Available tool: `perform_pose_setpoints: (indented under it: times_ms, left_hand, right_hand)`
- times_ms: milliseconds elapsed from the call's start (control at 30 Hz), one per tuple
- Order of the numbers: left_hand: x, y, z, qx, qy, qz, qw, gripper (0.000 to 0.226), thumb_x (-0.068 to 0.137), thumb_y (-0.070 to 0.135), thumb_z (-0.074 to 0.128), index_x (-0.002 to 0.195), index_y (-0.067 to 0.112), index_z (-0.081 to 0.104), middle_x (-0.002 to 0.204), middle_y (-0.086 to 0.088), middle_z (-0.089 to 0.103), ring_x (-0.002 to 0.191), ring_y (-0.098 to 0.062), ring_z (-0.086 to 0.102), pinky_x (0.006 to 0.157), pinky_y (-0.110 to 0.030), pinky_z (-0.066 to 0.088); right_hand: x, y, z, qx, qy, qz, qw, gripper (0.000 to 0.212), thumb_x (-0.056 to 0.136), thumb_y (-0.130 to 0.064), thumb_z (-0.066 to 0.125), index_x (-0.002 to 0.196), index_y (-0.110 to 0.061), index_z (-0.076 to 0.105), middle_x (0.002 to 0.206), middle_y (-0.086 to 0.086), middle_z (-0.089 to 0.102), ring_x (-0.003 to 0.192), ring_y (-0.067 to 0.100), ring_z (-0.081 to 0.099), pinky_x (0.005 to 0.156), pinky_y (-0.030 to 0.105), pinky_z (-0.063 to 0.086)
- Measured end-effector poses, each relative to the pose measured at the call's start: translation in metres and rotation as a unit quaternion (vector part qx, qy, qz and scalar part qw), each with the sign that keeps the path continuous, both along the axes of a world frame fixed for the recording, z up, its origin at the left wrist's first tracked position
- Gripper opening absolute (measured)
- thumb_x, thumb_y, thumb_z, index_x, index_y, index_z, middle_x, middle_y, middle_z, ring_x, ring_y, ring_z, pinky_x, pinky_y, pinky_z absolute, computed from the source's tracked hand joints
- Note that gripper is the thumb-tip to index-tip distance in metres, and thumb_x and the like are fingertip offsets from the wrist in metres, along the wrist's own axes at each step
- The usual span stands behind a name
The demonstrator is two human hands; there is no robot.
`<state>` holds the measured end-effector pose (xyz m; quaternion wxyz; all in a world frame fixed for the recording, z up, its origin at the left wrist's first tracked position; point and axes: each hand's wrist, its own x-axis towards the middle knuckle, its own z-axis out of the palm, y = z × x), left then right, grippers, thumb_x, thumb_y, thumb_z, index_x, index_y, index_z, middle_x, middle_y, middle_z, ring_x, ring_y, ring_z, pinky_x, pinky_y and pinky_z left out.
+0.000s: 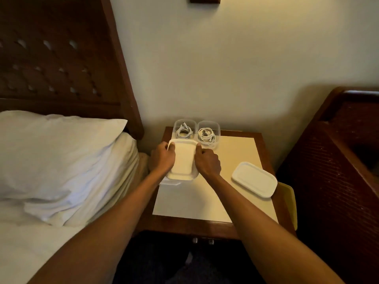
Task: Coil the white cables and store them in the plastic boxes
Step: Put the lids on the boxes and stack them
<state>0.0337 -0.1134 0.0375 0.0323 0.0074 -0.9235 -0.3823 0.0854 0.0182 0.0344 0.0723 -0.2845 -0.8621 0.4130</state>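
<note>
Leftmost, a rumpled white pillow (61,152) lies on the bed beside the dark wooden desk (205,197) with its cream top. Next, the left hand (163,158) has its grip curled round the left edge of a white rectangular plastic lid (183,158), which sits over a third box (171,183) at the desk's left side. Behind it, by the wall, the left clear plastic box (175,125) and the right clear plastic box (218,130) stand touching. The first holds one coiled white cable (184,132) and the other holds a second coiled cable (207,137). The right hand (207,161) grasps the lid's opposite edge. Further right, a spare white lid (254,179) lies flat near the desk's right edge.
</note>
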Motion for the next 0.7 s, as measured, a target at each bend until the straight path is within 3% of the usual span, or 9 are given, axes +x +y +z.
perform_pose_setpoints:
  times_ms: [133,233,367,567,700]
  left_hand:
    - [-0.023,-0.025,-0.001,-0.032,-0.028,0.019,0.999,0.039,0.102,0.036,0.042,0.108,0.007,0.067,0.117,-0.019,0.066,0.108,-0.040,0.059,0.086,-0.040,0.045]
    - [-0.034,-0.037,-0.011,-0.034,-0.039,0.002,0.999,0.037,0.103,0.034,0.042,0.107,0.005,0.066,0.113,-0.019,0.067,0.102,-0.038,0.061,0.084,-0.039,0.047]
    - [-0.039,-0.044,-0.033,-0.037,-0.058,-0.025,0.997,0.037,0.103,0.034,0.044,0.097,0.005,0.066,0.105,-0.019,0.069,0.095,-0.038,0.062,0.075,-0.036,0.045]
    - [-0.038,-0.040,-0.041,-0.022,-0.054,-0.025,0.998,0.037,0.103,0.035,0.044,0.092,0.005,0.063,0.100,-0.021,0.068,0.093,-0.039,0.062,0.076,-0.040,0.046]
    - [-0.037,-0.041,-0.041,-0.043,-0.062,-0.022,0.997,0.038,0.103,0.038,0.042,0.104,0.006,0.064,0.108,-0.018,0.068,0.098,-0.037,0.061,0.080,-0.039,0.047]
  right_hand:
    - [-0.024,-0.023,0.000,-0.029,-0.019,0.063,0.997,0.057,0.101,-0.051,0.028,0.115,-0.011,0.065,0.117,0.012,0.067,0.103,0.032,0.062,0.090,0.041,0.050]
    - [-0.034,-0.029,-0.010,-0.036,-0.048,0.095,0.994,0.054,0.100,-0.048,0.031,0.119,-0.010,0.063,0.120,0.013,0.066,0.103,0.032,0.063,0.093,0.044,0.051]
    - [-0.035,-0.025,-0.025,-0.004,-0.083,0.110,0.990,0.049,0.101,-0.045,0.035,0.117,-0.008,0.064,0.119,0.012,0.066,0.104,0.032,0.062,0.088,0.038,0.048]
    - [-0.034,-0.020,-0.030,0.003,-0.059,0.115,0.992,0.047,0.102,-0.044,0.036,0.113,-0.008,0.064,0.115,0.011,0.067,0.100,0.028,0.063,0.086,0.037,0.049]
    - [-0.032,-0.019,-0.032,0.000,-0.055,0.123,0.991,0.051,0.102,-0.048,0.032,0.111,-0.009,0.065,0.114,0.011,0.067,0.099,0.029,0.063,0.087,0.039,0.050]
